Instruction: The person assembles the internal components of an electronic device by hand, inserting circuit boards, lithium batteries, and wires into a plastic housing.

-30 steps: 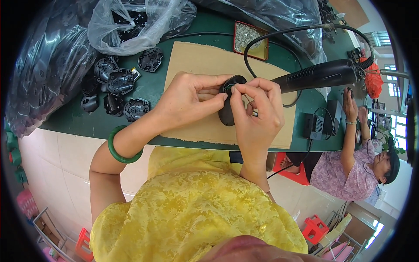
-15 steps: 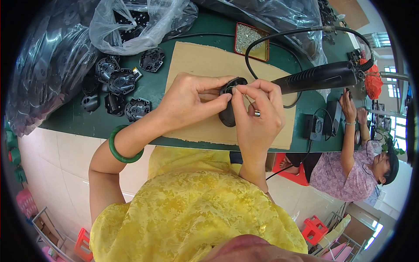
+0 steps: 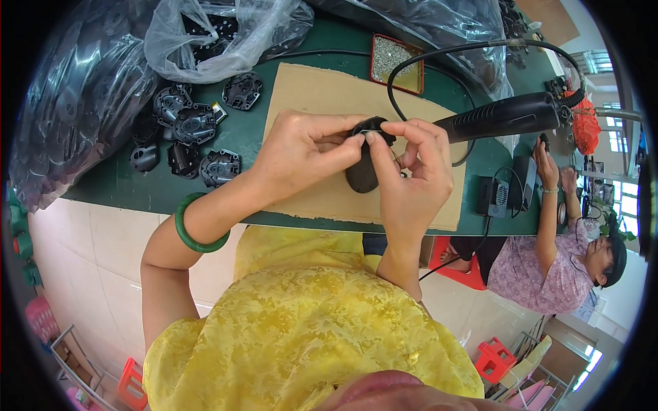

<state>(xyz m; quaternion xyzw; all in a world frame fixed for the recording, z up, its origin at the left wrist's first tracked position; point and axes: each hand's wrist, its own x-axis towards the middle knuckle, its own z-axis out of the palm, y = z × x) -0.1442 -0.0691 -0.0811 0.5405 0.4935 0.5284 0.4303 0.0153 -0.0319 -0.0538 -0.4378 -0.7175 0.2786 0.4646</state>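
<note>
**Two hands meet on a dark part above the cardboard**

A person in a yellow top works with both hands over the middle of a cardboard sheet (image 3: 291,92) laid on a green bench (image 3: 110,186). The left forearm, circled by a green bangle (image 3: 181,228), slants up from beyond the cardboard's lower left corner, its elbow bent outward. The left hand (image 3: 298,152) runs nearly in line with that arm, its fingers clamped on a black oval part (image 3: 362,176), the thumb on the near side and the forefinger stretched along the far one. The part is held above the cardboard's middle, rounded lower end toward the sheet's near edge.

The right forearm rises steeply across the cardboard's near edge, and the right hand (image 3: 417,164) leans left toward the part. Its thumb and forefinger come close together at the upper end; whether they grip the part or a thin, pale piece there cannot be told. The other fingers curl inward.

A black handheld tool (image 3: 504,118) extends beyond the cardboard's right edge. A red-rimmed tray (image 3: 410,82) of small metal pieces sits at its far edge, while black housings (image 3: 194,128) lie to its left.
</note>
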